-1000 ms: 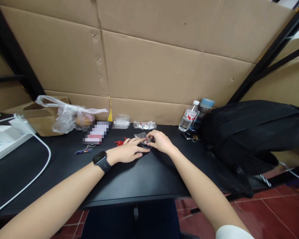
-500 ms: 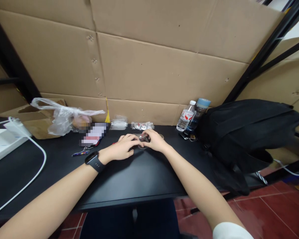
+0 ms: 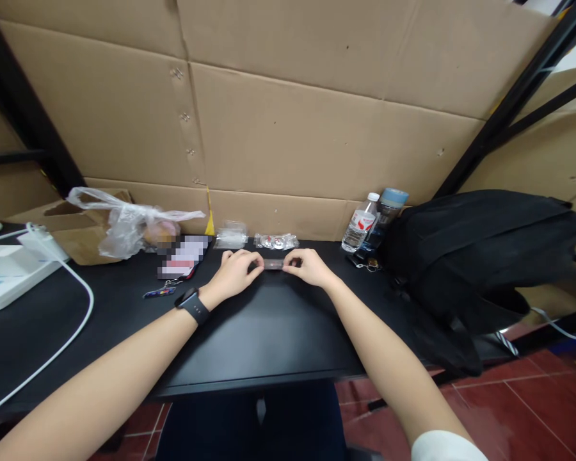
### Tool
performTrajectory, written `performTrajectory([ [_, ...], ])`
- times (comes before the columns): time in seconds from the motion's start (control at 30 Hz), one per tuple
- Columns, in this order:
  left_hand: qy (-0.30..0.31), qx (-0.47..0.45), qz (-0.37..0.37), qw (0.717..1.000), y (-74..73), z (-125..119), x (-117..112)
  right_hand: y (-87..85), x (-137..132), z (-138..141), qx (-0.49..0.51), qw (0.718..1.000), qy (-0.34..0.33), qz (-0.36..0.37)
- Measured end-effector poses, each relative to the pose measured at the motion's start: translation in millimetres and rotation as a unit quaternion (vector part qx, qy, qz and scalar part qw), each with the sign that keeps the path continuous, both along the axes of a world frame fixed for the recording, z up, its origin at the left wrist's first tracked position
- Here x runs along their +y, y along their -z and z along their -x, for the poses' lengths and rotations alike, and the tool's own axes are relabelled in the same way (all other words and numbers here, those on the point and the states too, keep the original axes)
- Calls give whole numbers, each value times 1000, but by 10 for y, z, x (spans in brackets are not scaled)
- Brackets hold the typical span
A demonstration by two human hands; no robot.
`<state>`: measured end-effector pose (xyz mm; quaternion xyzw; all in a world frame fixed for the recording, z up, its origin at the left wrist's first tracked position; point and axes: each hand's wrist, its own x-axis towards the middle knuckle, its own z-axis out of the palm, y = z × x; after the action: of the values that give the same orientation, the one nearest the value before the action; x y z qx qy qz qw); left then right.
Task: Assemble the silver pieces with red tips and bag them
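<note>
Between my two hands a small clear plastic bag [image 3: 273, 264] is stretched level, just above the black table [image 3: 264, 333]. My left hand [image 3: 239, 270] pinches its left end between thumb and fingers. The right end is pinched by my right hand [image 3: 308, 266]. Something small and reddish shows inside the bag, too small to make out. Behind it lie a stack of clear plastic bags [image 3: 231, 235] and several small items in clear wrapping [image 3: 276, 241].
On the left are a phone [image 3: 182, 256] with a charm, a plastic carrier bag [image 3: 125, 230], a cardboard box [image 3: 79, 240] and a white power strip [image 3: 22, 272]. To the right stand a water bottle [image 3: 360, 224], a blue-lidded bottle [image 3: 388, 208] and a black backpack [image 3: 480, 256].
My hands have moved apart from close together. The small bag, partly covered by my fingers before, is now pulled out flat between them.
</note>
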<state>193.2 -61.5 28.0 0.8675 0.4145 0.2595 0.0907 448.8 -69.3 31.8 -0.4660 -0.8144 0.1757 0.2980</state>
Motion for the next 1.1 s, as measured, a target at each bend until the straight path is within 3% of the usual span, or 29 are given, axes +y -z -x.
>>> performTrajectory([
  [0.2,-65,-66,107,990,-34,-42,-40,40,-11,40,93,988,59,105],
  [0.3,-79,-56,85,992,21,-77,-55,61,-51,109,34,992,79,87],
  [0.5,-43,32,12,998,135,-91,-61,89,-65,156,-125,990,68,-9],
  [0.67,-12,71,-38,997,144,-86,-77,148,-18,103,-140,989,-4,-43],
  [0.77,1,81,-57,995,133,-96,-82,132,-22,114,-138,990,3,-35],
  [0.9,-8,62,-49,997,108,-114,-74,67,-38,121,-104,994,37,-1],
  [1.1,-65,-18,45,997,70,-129,-40,82,5,73,37,992,62,105],
])
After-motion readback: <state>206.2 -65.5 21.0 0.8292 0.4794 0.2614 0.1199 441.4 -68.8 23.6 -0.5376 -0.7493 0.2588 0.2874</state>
